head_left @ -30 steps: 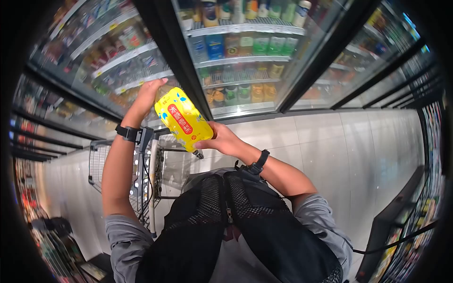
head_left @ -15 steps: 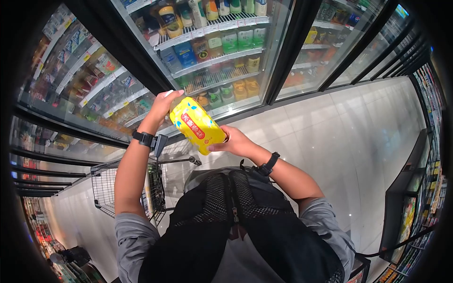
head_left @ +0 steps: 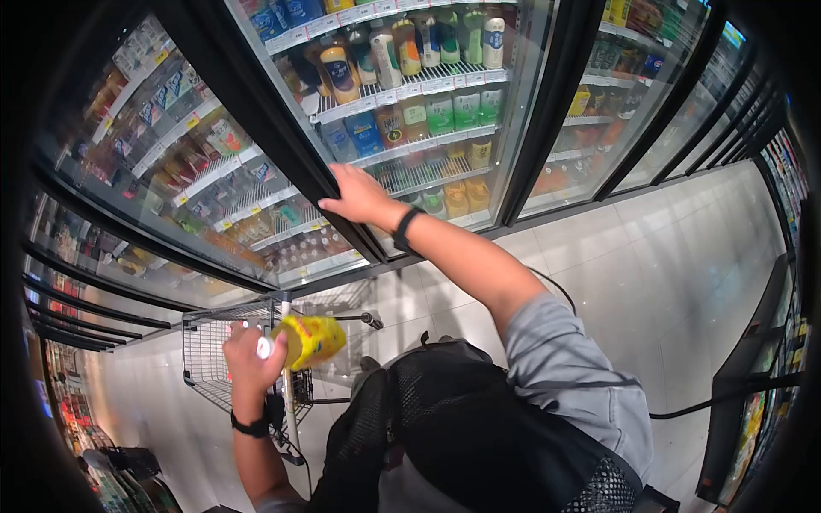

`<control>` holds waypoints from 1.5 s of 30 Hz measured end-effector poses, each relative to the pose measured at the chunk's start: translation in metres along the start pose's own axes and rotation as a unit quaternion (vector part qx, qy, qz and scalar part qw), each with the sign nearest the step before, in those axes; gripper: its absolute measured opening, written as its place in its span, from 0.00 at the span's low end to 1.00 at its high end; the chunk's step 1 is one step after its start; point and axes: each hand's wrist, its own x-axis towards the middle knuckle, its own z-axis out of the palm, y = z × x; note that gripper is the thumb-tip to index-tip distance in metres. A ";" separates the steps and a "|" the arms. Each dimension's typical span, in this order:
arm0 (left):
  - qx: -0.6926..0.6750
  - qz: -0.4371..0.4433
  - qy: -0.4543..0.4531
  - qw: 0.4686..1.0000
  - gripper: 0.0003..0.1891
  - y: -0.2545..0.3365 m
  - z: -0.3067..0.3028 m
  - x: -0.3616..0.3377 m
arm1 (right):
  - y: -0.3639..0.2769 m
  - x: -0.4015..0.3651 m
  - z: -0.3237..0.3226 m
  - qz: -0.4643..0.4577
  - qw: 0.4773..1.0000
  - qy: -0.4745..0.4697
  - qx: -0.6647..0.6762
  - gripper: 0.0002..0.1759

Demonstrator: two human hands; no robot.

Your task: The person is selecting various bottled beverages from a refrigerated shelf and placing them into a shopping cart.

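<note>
shopping cart (head_left: 201, 346): standing in the lower left of the frame, its wire basket lying under the bottle.
left hand (head_left: 248, 357): closing around the cap end of the bottle, in the lower left.
yellow bottle (head_left: 315, 339): lying sideways just over the cart's rim.
handling: probably weighing heavy with drink; the smooth label film is likely slipping easily, so gripping the neck or waist is looking safest.
right hand (head_left: 357, 198): pressing flat, fingers spread, at upper centre.
fridge door (head_left: 256, 128): its dark edge is sitting under that palm.
hard to read: label print blurring; cart contents not showing.
</note>
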 end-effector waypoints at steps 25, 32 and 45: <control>-0.059 -0.157 -0.040 0.985 0.22 -0.070 -0.078 -0.212 | -0.074 0.025 0.018 0.066 0.972 0.194 -0.113 0.23; -0.106 -0.001 -0.139 0.985 0.20 -0.080 -0.039 -0.131 | -0.143 -0.130 -0.064 0.110 0.968 0.226 -0.021 0.24; -0.213 0.120 -0.316 0.917 0.26 -0.043 0.203 0.006 | -0.063 -0.359 -0.225 0.201 0.720 0.664 -0.004 0.27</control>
